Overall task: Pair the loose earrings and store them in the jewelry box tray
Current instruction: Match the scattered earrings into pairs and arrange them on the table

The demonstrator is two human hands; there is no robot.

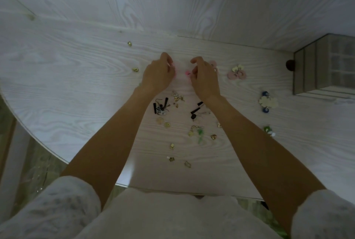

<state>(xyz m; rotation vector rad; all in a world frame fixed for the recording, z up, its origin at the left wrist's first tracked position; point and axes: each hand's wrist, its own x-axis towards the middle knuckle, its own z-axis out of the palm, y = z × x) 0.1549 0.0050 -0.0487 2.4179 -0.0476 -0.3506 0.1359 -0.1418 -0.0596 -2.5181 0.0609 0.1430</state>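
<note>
Earrings (180,115) lie loose in a little pile on the white table (76,77), just below both hands. The left hand (157,74) has curled fingers, pinching something small and pink. The right hand (204,77) is curled too, near a bright pink piece (186,73); I cannot tell if it holds it. The jewelry box (324,65) sits at three o'clock.

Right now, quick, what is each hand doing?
Left hand: fingers curled, pinching a small pink earring.
Right hand: fingers curled beside another pink earring; a grip cannot be told.
</note>
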